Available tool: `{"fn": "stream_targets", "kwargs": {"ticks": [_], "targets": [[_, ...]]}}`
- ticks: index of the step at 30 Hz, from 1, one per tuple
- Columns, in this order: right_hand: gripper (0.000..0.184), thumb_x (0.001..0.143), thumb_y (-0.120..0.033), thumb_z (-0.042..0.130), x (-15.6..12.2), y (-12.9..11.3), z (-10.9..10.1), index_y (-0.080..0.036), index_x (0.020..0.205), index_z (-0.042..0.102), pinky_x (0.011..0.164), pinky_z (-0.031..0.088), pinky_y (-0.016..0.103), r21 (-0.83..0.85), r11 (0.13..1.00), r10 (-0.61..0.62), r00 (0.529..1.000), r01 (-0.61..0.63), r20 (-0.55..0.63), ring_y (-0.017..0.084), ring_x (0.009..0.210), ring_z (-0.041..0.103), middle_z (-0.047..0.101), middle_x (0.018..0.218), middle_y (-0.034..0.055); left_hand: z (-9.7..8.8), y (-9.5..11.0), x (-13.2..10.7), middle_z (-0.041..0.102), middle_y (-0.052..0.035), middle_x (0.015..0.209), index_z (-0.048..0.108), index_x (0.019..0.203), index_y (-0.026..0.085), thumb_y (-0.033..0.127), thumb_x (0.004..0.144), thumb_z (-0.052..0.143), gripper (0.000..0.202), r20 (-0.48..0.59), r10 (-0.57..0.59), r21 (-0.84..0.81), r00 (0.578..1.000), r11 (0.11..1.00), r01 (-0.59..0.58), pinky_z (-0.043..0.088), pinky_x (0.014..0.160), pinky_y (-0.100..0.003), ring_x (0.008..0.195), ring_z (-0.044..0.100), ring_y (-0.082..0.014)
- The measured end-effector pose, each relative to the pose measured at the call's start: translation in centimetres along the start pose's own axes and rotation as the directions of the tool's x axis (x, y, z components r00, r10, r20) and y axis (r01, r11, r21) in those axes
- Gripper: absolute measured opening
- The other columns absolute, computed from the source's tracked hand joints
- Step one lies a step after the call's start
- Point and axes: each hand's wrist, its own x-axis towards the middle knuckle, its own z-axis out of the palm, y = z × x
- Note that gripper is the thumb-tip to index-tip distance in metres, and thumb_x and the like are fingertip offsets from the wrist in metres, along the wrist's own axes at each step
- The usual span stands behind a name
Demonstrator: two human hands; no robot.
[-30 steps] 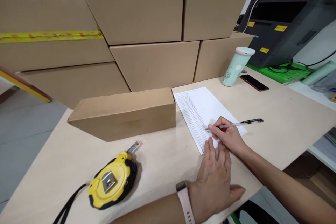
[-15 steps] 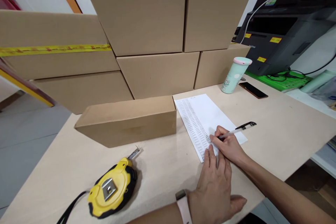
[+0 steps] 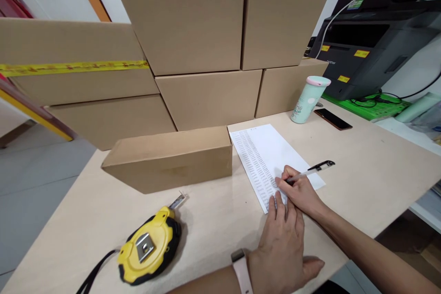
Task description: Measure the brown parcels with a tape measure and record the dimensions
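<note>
My right hand (image 3: 300,190) is closed around a pen (image 3: 312,170) with a clear barrel and black cap end, its tip hidden behind the fingers over the paper. The white sheet of paper (image 3: 280,147) carries columns of small writing down its left side. My left hand (image 3: 280,239) lies flat with fingers stretched, its fingertips on the sheet's near edge; a pink-banded watch (image 3: 241,268) is on that wrist. To the left, a yellow and black tape measure (image 3: 149,245) rests on the table with a short end of blade sticking out.
A flat cardboard box (image 3: 172,170) lies left of the paper. Larger cardboard boxes (image 3: 208,98) are stacked behind it. A mint-green tumbler (image 3: 308,101) and a phone (image 3: 333,118) stand and lie at the back right of the table (image 3: 372,170). Beyond is a black printer (image 3: 365,50).
The whole view has shifted very slightly. Both hands stay in nearly the same place, and the pen's upper end has tipped a little to the left.
</note>
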Motion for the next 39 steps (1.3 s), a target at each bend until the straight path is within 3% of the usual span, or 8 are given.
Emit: {"fn": "stream_targets", "kwargs": {"ticks": [39], "targets": [[0.028, 0.076, -0.029, 0.058, 0.13, -0.27, 0.04, -0.024, 0.058, 0.037, 0.054, 0.033, 0.027, 0.014, 1.0, 0.011, 1.0, -0.01, -0.029, 0.013, 0.056, 0.039, 0.037, 0.057, -0.0057, -0.32, -0.13, -0.09, 0.04, -0.0224, 0.148, 0.035, 0.143, -0.001, 0.067, 0.09, 0.021, 0.088, 0.035, 0.002, -0.026, 0.999, 1.0, -0.001, 0.02, 0.116, -0.051, 0.139, 0.031, -0.0421]]}}
